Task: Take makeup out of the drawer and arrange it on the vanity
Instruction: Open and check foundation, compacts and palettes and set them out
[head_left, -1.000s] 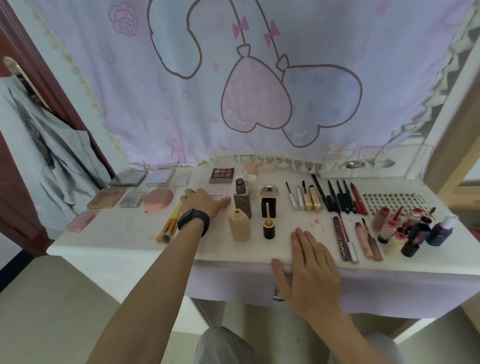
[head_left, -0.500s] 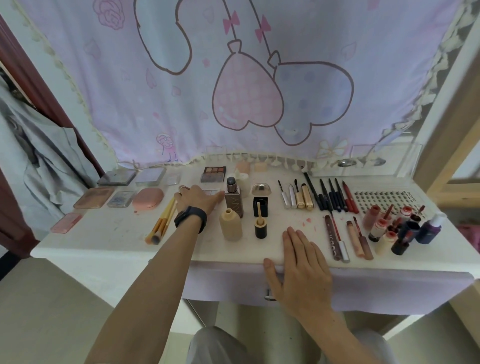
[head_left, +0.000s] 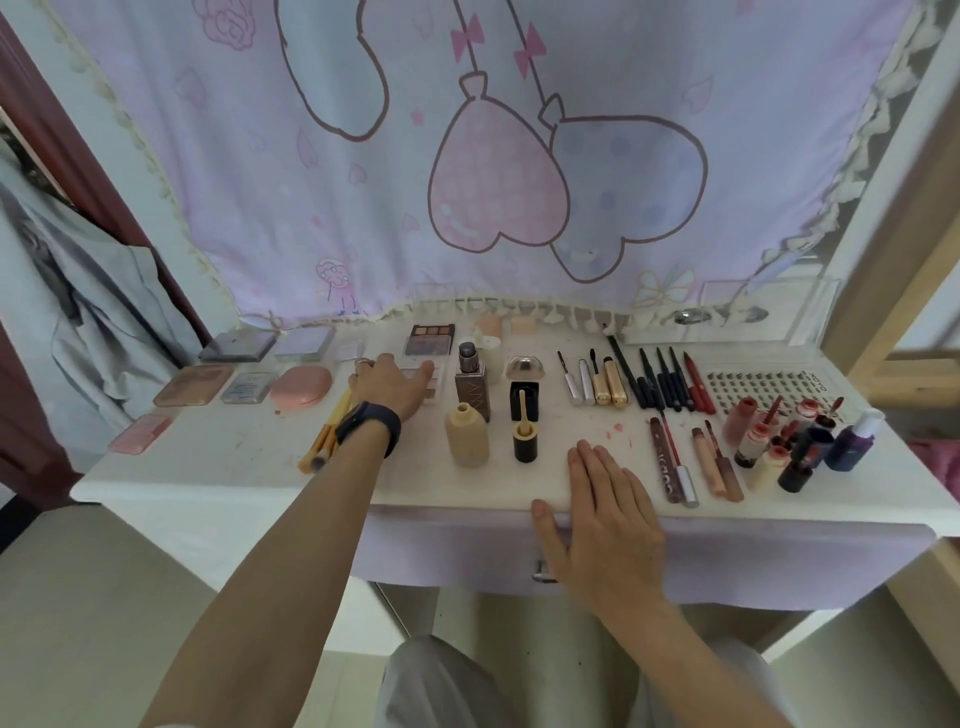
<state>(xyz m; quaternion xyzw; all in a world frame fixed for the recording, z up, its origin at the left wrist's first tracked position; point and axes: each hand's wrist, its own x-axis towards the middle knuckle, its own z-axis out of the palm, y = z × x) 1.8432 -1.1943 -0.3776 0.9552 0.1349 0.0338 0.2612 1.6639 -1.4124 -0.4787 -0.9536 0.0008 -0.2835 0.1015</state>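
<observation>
Left hand (head_left: 387, 387) is laid on a small palette (head_left: 435, 391) toward the back edge of the vanity (head_left: 234, 457), fingers extended and close together, nothing gripped. Palette is mostly covered by the fingertips (long axis cannot be told). Brushes (head_left: 327, 436) are seen beside the left wrist, long axis front-to-back, leaning right, grey tips frontward. Right hand (head_left: 608, 509) is rested flat on the front edge, fingers straight, thumb over the edge.

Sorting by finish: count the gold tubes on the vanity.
2. Both lie in the back row: one gold tube beside the silver tubes, the second gold tube beside the black pencils. None seems hidden.
</observation>
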